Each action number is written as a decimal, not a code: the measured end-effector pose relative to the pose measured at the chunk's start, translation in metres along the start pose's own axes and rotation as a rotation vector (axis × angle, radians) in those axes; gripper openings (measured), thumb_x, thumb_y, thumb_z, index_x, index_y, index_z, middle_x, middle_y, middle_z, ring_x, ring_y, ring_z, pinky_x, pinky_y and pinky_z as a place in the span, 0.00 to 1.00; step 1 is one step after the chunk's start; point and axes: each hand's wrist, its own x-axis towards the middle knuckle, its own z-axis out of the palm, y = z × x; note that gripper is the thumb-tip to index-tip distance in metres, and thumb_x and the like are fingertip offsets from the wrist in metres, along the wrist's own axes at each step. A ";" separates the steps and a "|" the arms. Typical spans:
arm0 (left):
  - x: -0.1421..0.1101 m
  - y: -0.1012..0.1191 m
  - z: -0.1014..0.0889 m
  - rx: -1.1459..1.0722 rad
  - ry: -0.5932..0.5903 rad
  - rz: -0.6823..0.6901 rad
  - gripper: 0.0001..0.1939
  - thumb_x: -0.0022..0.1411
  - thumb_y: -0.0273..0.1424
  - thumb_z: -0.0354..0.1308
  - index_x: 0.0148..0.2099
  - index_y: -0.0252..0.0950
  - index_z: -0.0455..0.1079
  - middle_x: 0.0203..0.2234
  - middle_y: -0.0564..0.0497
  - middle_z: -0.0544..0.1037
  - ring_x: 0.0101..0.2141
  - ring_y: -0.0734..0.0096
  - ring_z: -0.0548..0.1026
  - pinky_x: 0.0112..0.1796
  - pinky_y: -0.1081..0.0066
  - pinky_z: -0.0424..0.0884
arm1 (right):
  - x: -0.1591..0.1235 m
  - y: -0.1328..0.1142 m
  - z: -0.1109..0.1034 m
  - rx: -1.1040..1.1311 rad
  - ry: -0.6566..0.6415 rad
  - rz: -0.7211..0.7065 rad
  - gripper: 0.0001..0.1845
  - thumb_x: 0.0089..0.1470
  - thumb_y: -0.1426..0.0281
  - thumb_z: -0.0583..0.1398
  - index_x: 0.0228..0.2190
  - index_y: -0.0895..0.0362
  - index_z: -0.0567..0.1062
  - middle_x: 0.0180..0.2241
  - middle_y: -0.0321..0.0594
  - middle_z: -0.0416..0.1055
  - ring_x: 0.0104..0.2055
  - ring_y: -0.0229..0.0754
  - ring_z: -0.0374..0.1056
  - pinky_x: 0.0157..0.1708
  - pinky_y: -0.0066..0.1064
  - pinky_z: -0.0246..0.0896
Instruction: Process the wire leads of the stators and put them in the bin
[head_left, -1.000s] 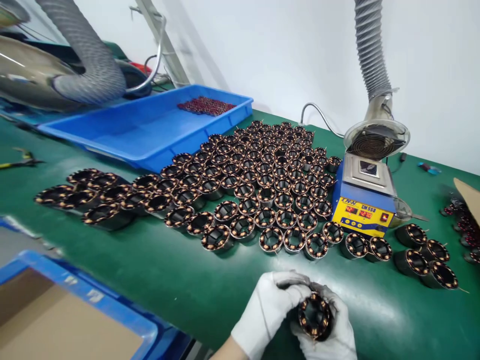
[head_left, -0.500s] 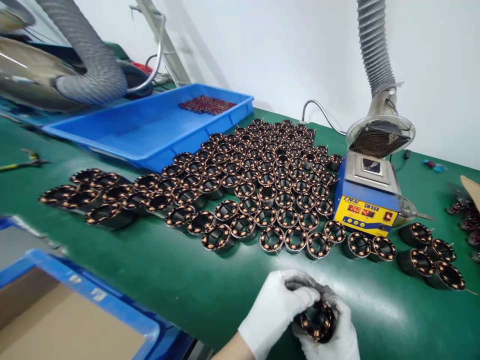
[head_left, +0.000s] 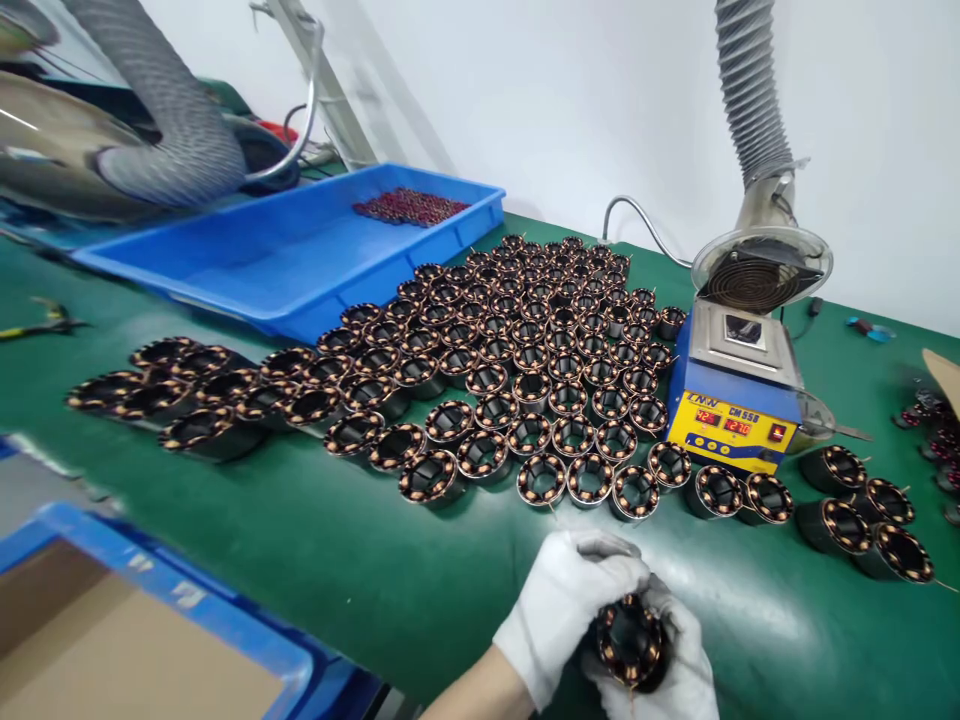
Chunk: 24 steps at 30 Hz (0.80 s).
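Observation:
At the bottom of the head view, both my gloved hands are around one motor stator [head_left: 621, 670], a dark ring with copper windings and a thin wire end at its lower edge. My left hand [head_left: 566, 610], in a white glove, has its fingers closed on the stator's upper left side. My right hand [head_left: 686, 660], its glove smudged dark at the fingers, wraps the right side and underside. The stator's open face points up toward me. Beyond my hands, several more stators [head_left: 541, 482] stand in a wide group on the green table [head_left: 450, 580].
A blue and yellow solder pot [head_left: 731, 425] sits at the right under an exhaust hood [head_left: 761, 270]. Four-sided blue tray [head_left: 225, 260] at the back left holds small dark red parts [head_left: 411, 206]. Pliers [head_left: 49, 318] lie far left; a blue crate [head_left: 289, 650] stands at the lower left.
My left hand has shifted slightly right and up along the stator, which stays between both hands. The solder pot's display digits differ. The view has moved a little.

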 end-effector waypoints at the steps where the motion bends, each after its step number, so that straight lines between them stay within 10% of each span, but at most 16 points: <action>1: 0.001 0.003 -0.003 -0.083 0.028 0.015 0.11 0.38 0.35 0.61 0.24 0.31 0.70 0.20 0.50 0.72 0.26 0.65 0.70 0.29 0.72 0.65 | 0.001 -0.001 0.000 0.029 -0.007 0.000 0.29 0.29 0.63 0.69 0.37 0.51 0.67 0.44 0.48 0.72 0.49 0.59 0.66 0.48 0.48 0.60; 5: 0.000 0.011 -0.018 -0.152 0.180 0.113 0.20 0.40 0.38 0.64 0.35 0.31 0.71 0.31 0.46 0.76 0.37 0.60 0.72 0.41 0.69 0.66 | 0.002 -0.006 0.001 0.184 -0.003 -0.021 0.27 0.31 0.66 0.70 0.36 0.50 0.68 0.43 0.46 0.73 0.50 0.57 0.65 0.50 0.48 0.59; 9: -0.003 0.005 -0.020 0.053 -0.051 -0.002 0.16 0.38 0.34 0.61 0.32 0.32 0.72 0.29 0.47 0.76 0.34 0.58 0.73 0.36 0.69 0.68 | 0.000 -0.008 0.001 0.265 0.023 -0.020 0.26 0.30 0.67 0.70 0.36 0.50 0.70 0.41 0.45 0.74 0.51 0.58 0.64 0.49 0.47 0.61; 15: -0.002 0.002 -0.012 0.089 -0.082 -0.014 0.08 0.37 0.34 0.60 0.21 0.33 0.70 0.19 0.52 0.72 0.25 0.66 0.70 0.27 0.73 0.64 | -0.003 -0.006 0.005 0.123 0.094 0.003 0.29 0.27 0.63 0.71 0.35 0.50 0.71 0.40 0.45 0.74 0.48 0.59 0.66 0.50 0.49 0.59; 20: -0.010 0.006 -0.031 0.080 0.162 0.118 0.15 0.48 0.40 0.60 0.35 0.34 0.74 0.35 0.48 0.76 0.40 0.58 0.72 0.44 0.69 0.67 | -0.002 -0.004 0.009 0.126 0.130 -0.160 0.31 0.30 0.61 0.70 0.40 0.49 0.69 0.40 0.43 0.74 0.47 0.56 0.67 0.49 0.48 0.60; 24: -0.012 -0.001 -0.037 0.340 0.010 0.204 0.15 0.49 0.38 0.58 0.39 0.39 0.74 0.39 0.50 0.74 0.44 0.58 0.69 0.50 0.65 0.64 | 0.000 0.001 0.007 0.070 0.127 -0.251 0.30 0.35 0.59 0.68 0.42 0.52 0.68 0.41 0.44 0.74 0.46 0.55 0.68 0.47 0.46 0.62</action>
